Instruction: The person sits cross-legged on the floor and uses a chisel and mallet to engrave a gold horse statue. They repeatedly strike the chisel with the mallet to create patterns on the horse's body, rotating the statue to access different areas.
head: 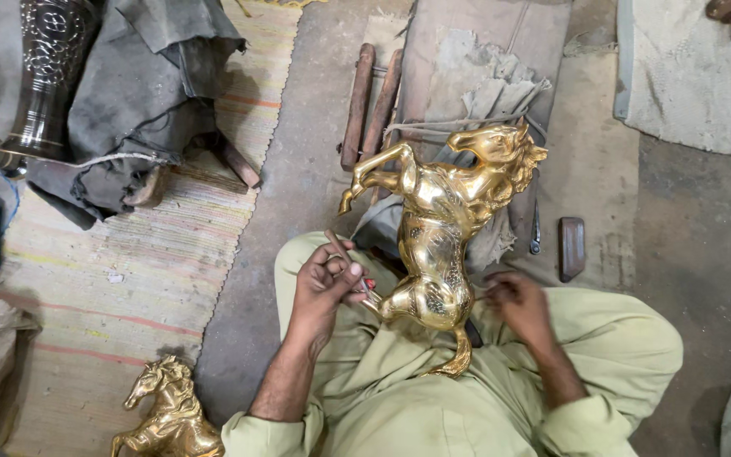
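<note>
The brass horse (pixel 438 228) rears on the person's lap, head away from the body, hind end between the two hands. The left hand (pixel 325 283) has its grip pinched shut on a thin tool (pixel 347 258), whose tip meets the horse's rump just beside the fingers. The right hand (pixel 518 303) sits on the other side of the horse, blurred; whether its grip is spread or pressed together cannot be told. Beyond the horse lie grey cloth (pixel 488 89) and two wooden sticks (pixel 370 101) on the floor. Behind the left grip, near the elbow, a second horse (pixel 167 410) stands on a striped mat (pixel 129 271). Far past it is an engraved vase (pixel 48 68).
</note>
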